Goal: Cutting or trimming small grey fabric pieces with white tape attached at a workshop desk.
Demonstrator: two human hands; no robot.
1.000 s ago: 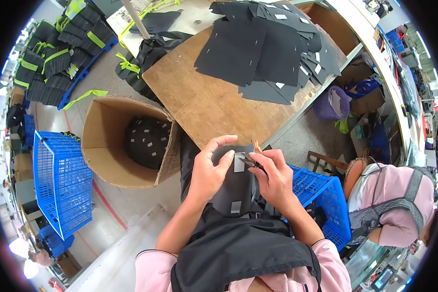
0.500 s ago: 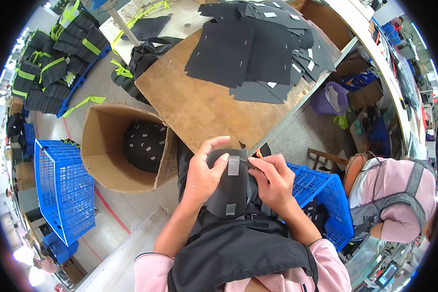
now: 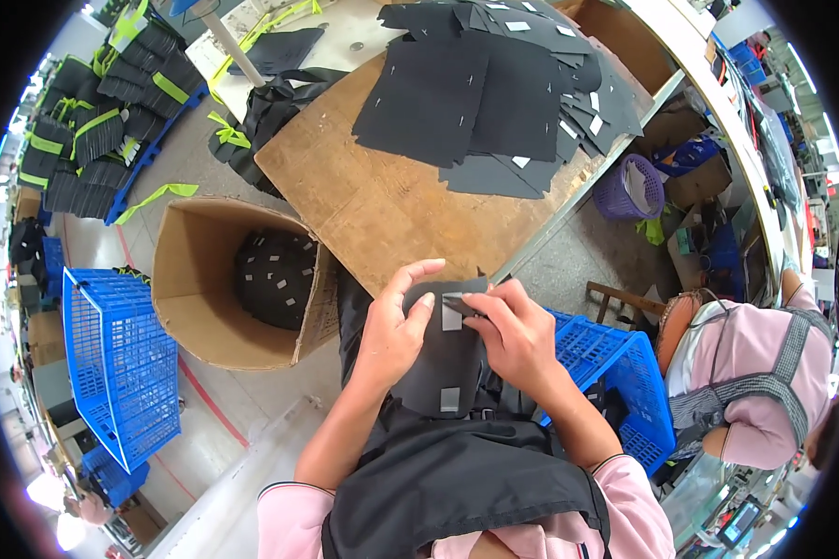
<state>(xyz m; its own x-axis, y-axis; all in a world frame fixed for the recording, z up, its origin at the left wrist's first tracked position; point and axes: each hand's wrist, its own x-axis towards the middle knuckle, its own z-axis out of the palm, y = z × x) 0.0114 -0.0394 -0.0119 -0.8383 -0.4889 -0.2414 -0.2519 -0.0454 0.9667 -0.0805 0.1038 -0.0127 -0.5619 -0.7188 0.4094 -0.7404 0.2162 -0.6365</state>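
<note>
A black fabric panel (image 3: 447, 359) with two pale grey rectangular patches hangs in front of my apron, its upper end by the table corner. My left hand (image 3: 393, 326) grips the panel's left side, thumb on its face and index finger stretched above it. At the upper pale patch (image 3: 451, 319), my right hand (image 3: 515, 331) pinches a small dark pointed tool (image 3: 455, 301) between thumb and fingers. The tip lies over the patch; the fingers hide the rest, so its exact kind is unclear.
A wooden table (image 3: 396, 200) ahead bears overlapping black panels (image 3: 475, 93). At left stand an open cardboard box (image 3: 191, 317) containing black pieces and a blue crate (image 3: 126, 363). Another blue crate (image 3: 653, 391) is right, near a person in pink (image 3: 764, 373). A purple basket (image 3: 615, 196) stands beyond.
My right hand has moved slightly left, from the panel's right edge onto the upper patch, and the dark tip now shows there. The panel faces me more squarely. My left hand keeps its grip.
</note>
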